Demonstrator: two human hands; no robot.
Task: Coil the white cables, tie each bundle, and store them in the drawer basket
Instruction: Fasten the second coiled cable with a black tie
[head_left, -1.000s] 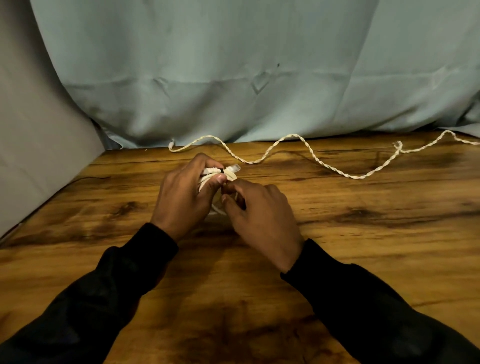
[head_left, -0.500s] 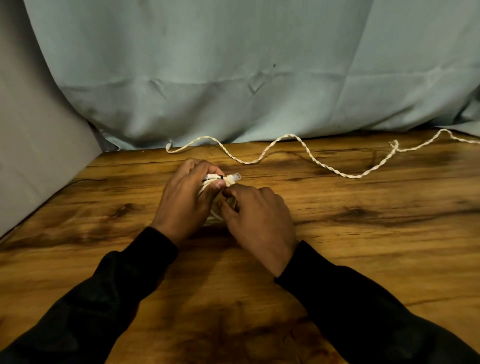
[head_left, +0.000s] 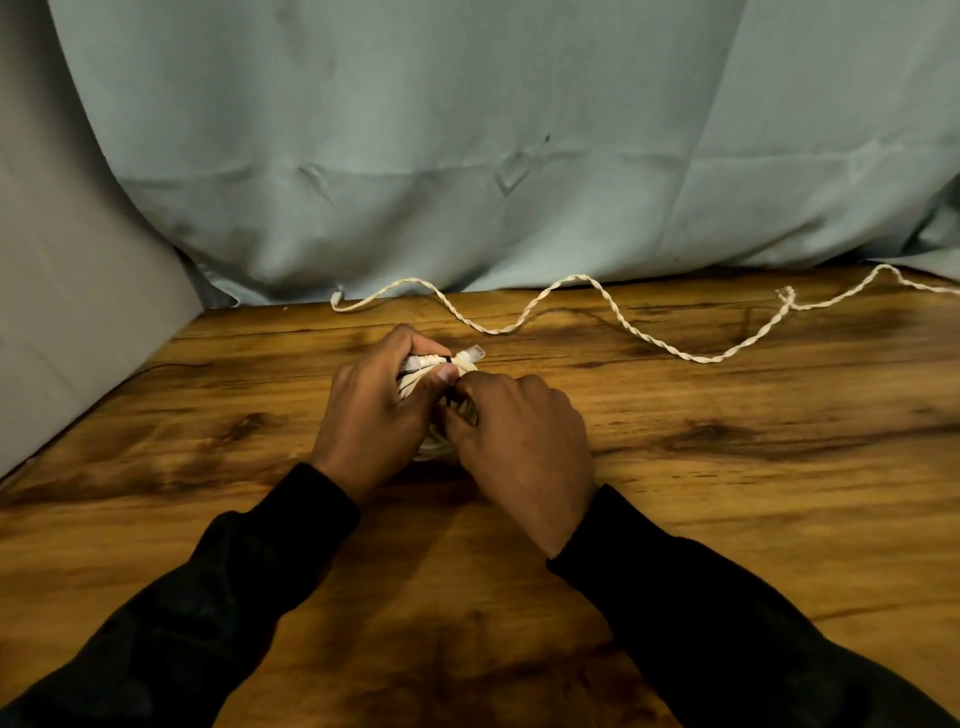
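Tying: you are working a thin dark tie (head_left: 445, 359) round the coiled bundle (head_left: 421, 376), which sits between your hands at the middle of the wooden table (head_left: 727, 493), just above its surface.
Change since a second ago: your hands have drawn closer together over the bundle; the right thumb and forefinger, which were slightly apart from the left thumb, now meet it at the tie. The bundle itself has not shifted on the table.
Meaning for the task: judged from this, the tie is being cinched or its end tucked, so this bundle is near done but not yet ready to store.
Left hand (head_left: 374, 410): your fingers are curled round the top of the bundle, thumb pressed across the white loops, holding them tight.
Right hand (head_left: 519, 436): your thumb and forefinger are pinched together at the near side of the bundle, seemingly on the tie's loose end; the knuckles hide the contact, so I cannot tell how much is gripped.
Connector (head_left: 475, 355): a pale plug end sticks out to the far right of the bundle, just past the tie.
Second cable (head_left: 649, 340): a twisted white cable lies uncoiled in waves along the far edge, well apart from your hands, running off to the right.
Containers: no drawer or basket shows in this view, so nothing can be said of its contents.
Backdrop: a pale blue cloth (head_left: 467, 156) hangs behind the table.
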